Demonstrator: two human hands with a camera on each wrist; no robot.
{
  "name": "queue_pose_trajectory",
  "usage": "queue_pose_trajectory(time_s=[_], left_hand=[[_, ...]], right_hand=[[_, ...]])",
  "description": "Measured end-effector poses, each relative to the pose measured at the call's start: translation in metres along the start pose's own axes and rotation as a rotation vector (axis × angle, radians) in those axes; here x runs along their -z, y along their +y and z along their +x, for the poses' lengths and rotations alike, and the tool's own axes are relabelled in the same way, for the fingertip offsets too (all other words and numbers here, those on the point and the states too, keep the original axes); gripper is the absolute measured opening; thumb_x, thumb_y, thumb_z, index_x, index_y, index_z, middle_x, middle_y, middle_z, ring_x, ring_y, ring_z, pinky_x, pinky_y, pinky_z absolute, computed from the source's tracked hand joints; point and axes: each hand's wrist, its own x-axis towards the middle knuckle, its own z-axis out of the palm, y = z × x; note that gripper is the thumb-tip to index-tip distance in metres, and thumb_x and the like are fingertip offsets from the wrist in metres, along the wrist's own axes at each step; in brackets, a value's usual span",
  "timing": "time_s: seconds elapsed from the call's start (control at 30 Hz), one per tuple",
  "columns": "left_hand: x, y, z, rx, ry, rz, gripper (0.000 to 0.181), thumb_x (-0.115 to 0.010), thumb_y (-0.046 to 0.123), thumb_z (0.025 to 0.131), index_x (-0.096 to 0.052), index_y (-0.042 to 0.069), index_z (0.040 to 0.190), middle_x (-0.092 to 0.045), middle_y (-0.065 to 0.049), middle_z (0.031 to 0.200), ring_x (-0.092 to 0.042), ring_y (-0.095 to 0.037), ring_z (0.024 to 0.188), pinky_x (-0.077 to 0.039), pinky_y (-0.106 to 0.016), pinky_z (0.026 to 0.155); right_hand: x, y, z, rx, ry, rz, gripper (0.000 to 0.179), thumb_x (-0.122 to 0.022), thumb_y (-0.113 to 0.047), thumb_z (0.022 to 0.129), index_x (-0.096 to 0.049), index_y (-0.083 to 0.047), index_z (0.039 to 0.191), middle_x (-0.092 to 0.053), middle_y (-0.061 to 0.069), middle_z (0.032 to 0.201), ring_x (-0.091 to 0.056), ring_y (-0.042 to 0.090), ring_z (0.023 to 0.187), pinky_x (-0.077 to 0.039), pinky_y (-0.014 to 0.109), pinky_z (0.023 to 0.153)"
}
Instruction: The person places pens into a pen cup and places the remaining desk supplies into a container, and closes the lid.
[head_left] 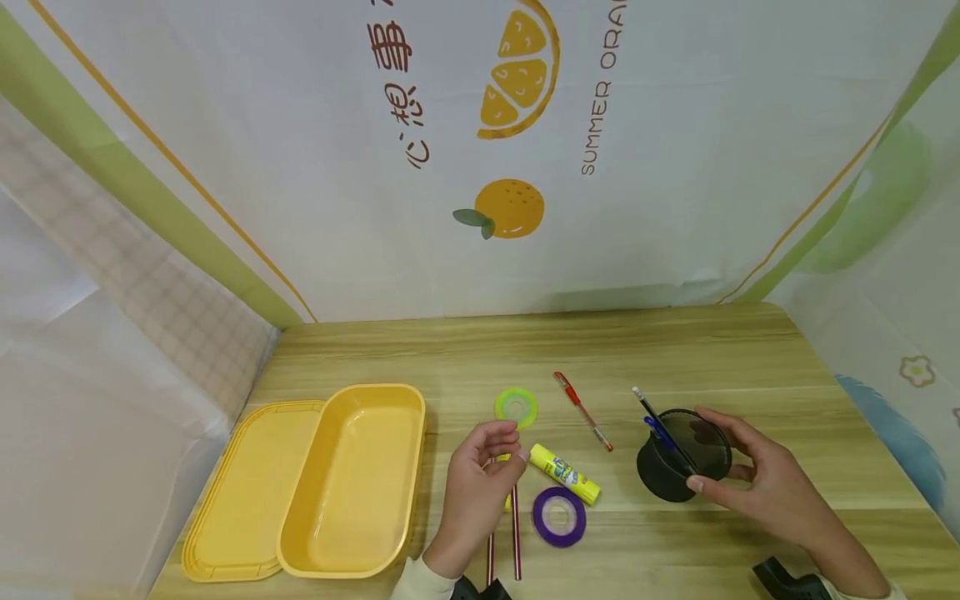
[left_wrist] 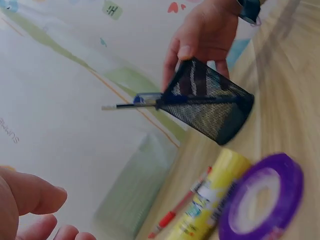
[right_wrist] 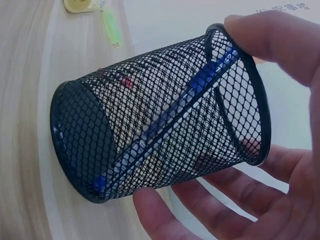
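My right hand (head_left: 780,487) grips a black mesh pen holder (head_left: 663,475) near its rim, thumb on one side and fingers on the other. In the right wrist view the holder (right_wrist: 165,120) is tilted, with a blue pen (right_wrist: 202,77) slanting inside it. A dark pencil (head_left: 641,398) with a white end sticks out over the rim beside the pen. My left hand (head_left: 480,483), fingers loosely bent and holding nothing, hovers over two dark red striped pencils (head_left: 516,533), partly hiding them. Right of it lie a yellow glue stick (head_left: 564,475) and a purple tape roll (head_left: 538,518).
A red pen (head_left: 574,400) and a green tape roll (head_left: 528,395) lie farther back on the wooden table (head_left: 675,358). An open yellow box (head_left: 352,483) stands at the left, its lid (head_left: 243,492) beside it. A printed cloth (head_left: 300,167) hangs behind the table.
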Motion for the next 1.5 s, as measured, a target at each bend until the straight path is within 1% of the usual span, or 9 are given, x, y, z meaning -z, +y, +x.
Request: queue_pose_trajectory(time_s=[0.1, 0.27, 0.43, 0.57, 0.87, 1.03, 1.2, 1.37, 1.5], left_hand=[[0.006, -0.006, -0.003, 0.005, 0.017, 0.009, 0.033, -0.078, 0.005, 0.093, -0.069, 0.004, 0.124, -0.068, -0.023, 0.122, -0.068, -0.025, 0.109, -0.058, -0.025, 0.091], [0.015, -0.013, -0.010, 0.017, 0.055, 0.030, 0.037, -0.079, 0.006, 0.091, -0.068, -0.002, 0.126, -0.068, -0.022, 0.120, -0.068, -0.021, 0.106, -0.058, -0.024, 0.090], [0.024, -0.017, -0.017, 0.050, 0.083, 0.053, 0.038, -0.080, 0.008, 0.091, -0.068, 0.000, 0.126, -0.069, -0.017, 0.119, -0.066, -0.020, 0.106, -0.058, -0.023, 0.088], [0.028, -0.022, -0.024, 0.078, 0.094, 0.114, 0.037, -0.081, 0.009, 0.091, -0.069, 0.002, 0.125, -0.069, -0.014, 0.117, -0.066, -0.019, 0.104, -0.058, -0.023, 0.084], [0.033, -0.033, -0.037, 0.162, 0.088, 0.250, 0.041, -0.081, 0.007, 0.087, -0.069, 0.005, 0.127, -0.068, -0.010, 0.118, -0.062, -0.018, 0.098, -0.056, -0.022, 0.079], [0.035, -0.036, -0.038, 0.176, 0.072, 0.289, 0.045, -0.082, 0.005, 0.086, -0.068, 0.004, 0.129, -0.069, -0.009, 0.117, -0.063, -0.018, 0.095, -0.056, -0.022, 0.077], [0.037, -0.035, -0.038, 0.195, 0.059, 0.323, 0.048, -0.085, 0.005, 0.084, -0.069, 0.003, 0.130, -0.070, -0.009, 0.117, -0.064, -0.017, 0.093, -0.056, -0.021, 0.072], [0.038, -0.036, -0.037, 0.173, 0.042, 0.395, 0.047, -0.089, 0.006, 0.082, -0.072, 0.002, 0.126, -0.073, -0.007, 0.114, -0.067, -0.014, 0.091, -0.055, -0.020, 0.069], [0.040, -0.038, -0.035, 0.147, 0.019, 0.418, 0.048, -0.091, 0.006, 0.079, -0.074, 0.001, 0.123, -0.074, -0.007, 0.111, -0.067, -0.011, 0.086, -0.055, -0.020, 0.067]], right_hand=[[0.000, 0.000, 0.000, -0.005, -0.007, 0.000, 0.084, -0.086, -0.016, 0.090, -0.043, -0.018, 0.162, -0.041, -0.032, 0.147, -0.043, -0.024, 0.125, -0.062, 0.024, 0.076], [0.000, 0.001, 0.000, -0.004, -0.015, 0.000, 0.084, -0.086, -0.016, 0.090, -0.043, -0.019, 0.162, -0.043, -0.026, 0.148, -0.045, -0.023, 0.123, -0.062, 0.025, 0.076], [0.000, 0.001, 0.001, 0.010, -0.013, 0.000, 0.084, -0.087, -0.015, 0.090, -0.043, -0.017, 0.161, -0.047, -0.021, 0.148, -0.048, -0.021, 0.122, -0.063, 0.026, 0.075], [0.001, 0.000, 0.001, 0.020, -0.013, 0.005, 0.083, -0.086, -0.013, 0.089, -0.043, -0.016, 0.161, -0.050, -0.015, 0.147, -0.050, -0.020, 0.121, -0.063, 0.027, 0.074], [0.005, -0.001, 0.001, 0.051, -0.037, 0.032, 0.082, -0.085, -0.009, 0.090, -0.044, -0.015, 0.161, -0.050, -0.021, 0.147, -0.059, -0.011, 0.117, -0.063, 0.029, 0.073], [0.006, 0.001, 0.000, 0.044, -0.050, 0.034, 0.082, -0.084, -0.010, 0.091, -0.043, -0.015, 0.161, -0.044, -0.028, 0.148, -0.052, -0.016, 0.122, -0.063, 0.029, 0.072], [0.005, 0.002, 0.000, 0.057, -0.052, 0.043, 0.082, -0.084, -0.009, 0.091, -0.042, -0.014, 0.161, -0.045, -0.025, 0.149, -0.051, -0.016, 0.124, -0.063, 0.029, 0.071], [0.004, 0.002, 0.000, 0.072, -0.050, 0.042, 0.083, -0.083, -0.008, 0.091, -0.041, -0.014, 0.162, -0.047, -0.021, 0.150, -0.048, -0.018, 0.127, -0.063, 0.029, 0.071], [0.004, 0.001, 0.000, 0.065, -0.054, 0.051, 0.083, -0.083, -0.008, 0.091, -0.041, -0.014, 0.162, -0.049, -0.020, 0.150, -0.050, -0.017, 0.126, -0.063, 0.029, 0.071]])
